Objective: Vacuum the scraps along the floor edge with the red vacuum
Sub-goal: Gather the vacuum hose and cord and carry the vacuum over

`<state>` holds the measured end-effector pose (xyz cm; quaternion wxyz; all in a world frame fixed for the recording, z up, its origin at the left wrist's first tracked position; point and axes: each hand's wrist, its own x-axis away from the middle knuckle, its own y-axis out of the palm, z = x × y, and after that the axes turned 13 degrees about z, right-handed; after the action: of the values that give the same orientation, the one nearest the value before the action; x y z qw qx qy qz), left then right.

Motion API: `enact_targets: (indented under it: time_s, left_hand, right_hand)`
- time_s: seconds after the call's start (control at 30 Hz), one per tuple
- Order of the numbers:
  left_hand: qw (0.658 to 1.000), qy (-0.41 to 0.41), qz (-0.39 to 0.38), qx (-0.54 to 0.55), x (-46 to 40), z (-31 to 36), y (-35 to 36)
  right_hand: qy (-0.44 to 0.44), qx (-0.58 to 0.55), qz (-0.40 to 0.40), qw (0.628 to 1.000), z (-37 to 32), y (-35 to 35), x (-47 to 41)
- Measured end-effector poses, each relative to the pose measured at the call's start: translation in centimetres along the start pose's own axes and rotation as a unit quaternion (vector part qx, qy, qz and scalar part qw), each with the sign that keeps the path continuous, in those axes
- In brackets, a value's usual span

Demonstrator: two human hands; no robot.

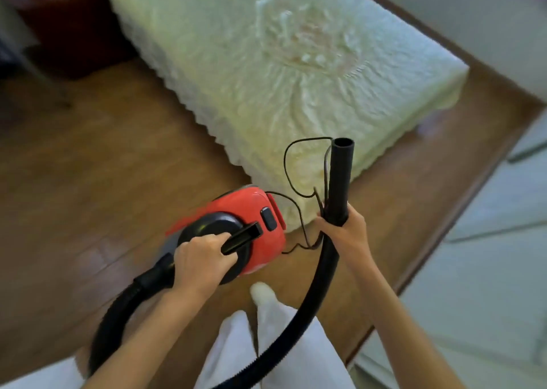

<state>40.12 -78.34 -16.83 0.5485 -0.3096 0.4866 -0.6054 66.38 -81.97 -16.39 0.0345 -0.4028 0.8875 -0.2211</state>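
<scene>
The red vacuum [251, 211] with a black round top hangs above the wooden floor [88, 166], carried by its black handle in my left hand [201, 258]. A black hose [313, 294] loops from the vacuum's rear, under my arms, up to a black nozzle tube [340, 175] that points upward. My right hand [343, 228] grips this tube together with loops of thin black power cord [291, 166]. No scraps are visible on the floor; the picture is blurred.
A bed with a pale green quilted cover [266, 63] fills the middle, its corner close to the vacuum. White cabinet fronts [488, 255] line the right side. Dark furniture [68, 27] stands at the far left. My white-trousered legs [275, 329] are below.
</scene>
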Motion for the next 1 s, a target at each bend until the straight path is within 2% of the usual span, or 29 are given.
enact_targets:
  time_s: [0.2, 0.4, 0.57, 0.8, 1.0]
  left_hand:
    - [0.991, 0.114, -0.053, 0.047, -0.5, 7.1, 3.9]
    - [0.974, 0.181, -0.134, 0.038, -0.9, 16.4, 8.5]
    - [0.953, 0.234, -0.189, 0.028, -1.7, 24.9, 11.6]
    - [0.947, 0.254, -0.186, 0.060, -5.1, 36.3, 14.2]
    - [0.943, 0.282, -0.156, 0.082, -11.0, 45.0, 16.4]
  right_hand:
    - [0.054, 0.008, 0.124, 0.991, 5.1, -8.8, 0.8]
    - [0.108, 0.011, 0.217, 0.970, 9.3, -17.7, -0.1]
    - [0.148, -0.020, 0.243, 0.959, 12.3, -25.4, -2.3]
    - [0.153, -0.032, 0.242, 0.957, 14.3, -32.9, -7.2]
    - [0.109, -0.022, 0.273, 0.956, 13.9, -37.2, -15.3]
